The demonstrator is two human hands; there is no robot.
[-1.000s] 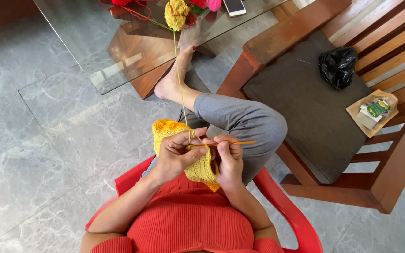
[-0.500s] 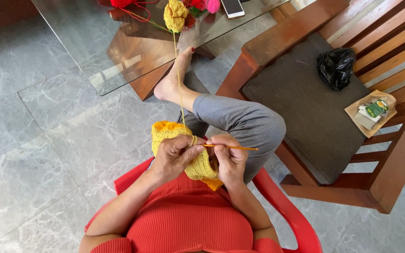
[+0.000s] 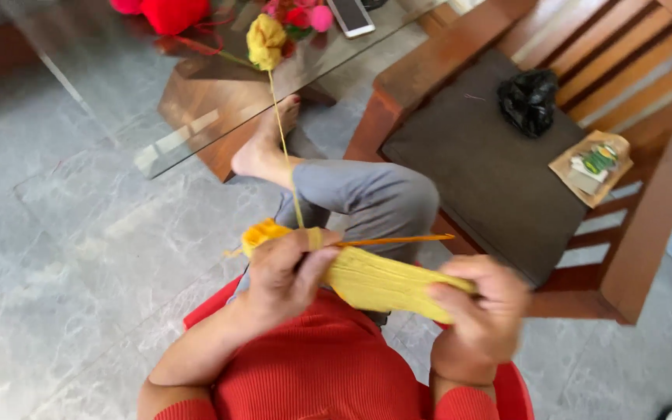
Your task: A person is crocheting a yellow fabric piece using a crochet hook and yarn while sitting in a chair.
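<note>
- Yellow knitted piece (image 3: 375,281): left hand (image 3: 285,276) fingers grasp its needle end, right hand (image 3: 480,311) fingers pinch the far edge
- Best stretched evenly, yarn strand (image 3: 283,148) slack

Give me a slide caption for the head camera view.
Left hand and right hand stretch yellow knitting above a grey floor.

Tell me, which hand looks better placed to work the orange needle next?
Probably the left hand: it pinches the yellow knitting right at the orange needle and the yarn strand. The right hand grips the fabric's far end.
</note>
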